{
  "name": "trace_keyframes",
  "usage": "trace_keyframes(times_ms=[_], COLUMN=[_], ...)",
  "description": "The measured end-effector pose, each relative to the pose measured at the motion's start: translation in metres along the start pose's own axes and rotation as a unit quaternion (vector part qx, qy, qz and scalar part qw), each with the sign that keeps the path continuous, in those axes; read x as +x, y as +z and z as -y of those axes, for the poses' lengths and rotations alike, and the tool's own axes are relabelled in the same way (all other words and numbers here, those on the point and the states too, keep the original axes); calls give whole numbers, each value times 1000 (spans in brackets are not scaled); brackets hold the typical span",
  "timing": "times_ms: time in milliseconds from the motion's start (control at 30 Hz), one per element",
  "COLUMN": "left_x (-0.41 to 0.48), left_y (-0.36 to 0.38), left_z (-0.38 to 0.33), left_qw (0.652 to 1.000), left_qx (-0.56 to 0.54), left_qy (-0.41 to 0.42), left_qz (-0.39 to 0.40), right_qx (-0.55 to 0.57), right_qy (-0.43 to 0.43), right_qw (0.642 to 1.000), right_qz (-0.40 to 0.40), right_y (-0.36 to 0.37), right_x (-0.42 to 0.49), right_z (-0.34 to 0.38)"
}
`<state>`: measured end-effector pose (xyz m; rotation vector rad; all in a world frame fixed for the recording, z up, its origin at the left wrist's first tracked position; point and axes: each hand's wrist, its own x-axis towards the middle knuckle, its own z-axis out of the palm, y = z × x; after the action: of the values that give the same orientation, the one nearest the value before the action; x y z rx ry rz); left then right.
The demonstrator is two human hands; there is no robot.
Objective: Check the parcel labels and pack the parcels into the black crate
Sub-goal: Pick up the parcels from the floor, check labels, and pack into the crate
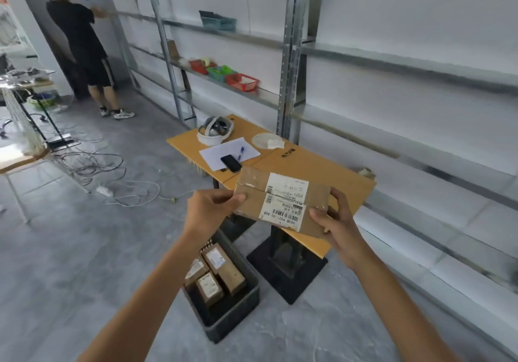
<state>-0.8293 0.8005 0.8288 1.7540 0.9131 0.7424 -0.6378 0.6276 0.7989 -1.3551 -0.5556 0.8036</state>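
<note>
Black crate (pixel 224 329) is set on the floor, several labelled parcels (pixel 224 269) packed inside. Above it, cardboard parcel (pixel 252 193) is gripped at both ends: left hand (pixel 208 210) and right hand (pixel 336 221) curled on its edges, label (pixel 283 204) turned up. Behind, phone (pixel 231 163), pen (pixel 240 153) and paper sheet (pixel 221 148) are laid on orange table (pixel 322 165).

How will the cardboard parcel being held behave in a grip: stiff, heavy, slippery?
Probably stiff: the parcel shows flat faces and straight edges while the left hand and right hand pinch its ends. Likely light, since fingertips alone carry it. Glossy clear tape may make it a little slippery.
</note>
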Motion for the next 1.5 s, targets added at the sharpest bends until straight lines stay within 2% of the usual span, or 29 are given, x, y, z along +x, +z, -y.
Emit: trace_keyframes(times_ms=[267,567,800,933,1100,1233,1500], left_x=[95,241,315,359,408,428,426], left_y=[-30,-41,-70,-77,-83,-85,-71], left_z=[52,102,147,179,233,280,404], left_qw=[998,991,981,969,939,910,842], left_qx=[-17,43,76,98,129,154,240], left_qy=[-57,-123,-162,-177,-177,-161,-196], left_qz=[1,40,79,140,266,350,442], right_qx=[-17,-33,-97,-104,-119,-96,-82], right_qy=[13,49,87,114,149,201,302], right_qw=[1000,998,991,987,973,950,898], right_qz=[-5,-27,-19,-55,-128,-218,-310], right_y=[58,100,136,163,202,244,294], right_x=[91,224,279,301,307,299,296], right_z=[-40,-71,-96,-120,-166,-211,-320])
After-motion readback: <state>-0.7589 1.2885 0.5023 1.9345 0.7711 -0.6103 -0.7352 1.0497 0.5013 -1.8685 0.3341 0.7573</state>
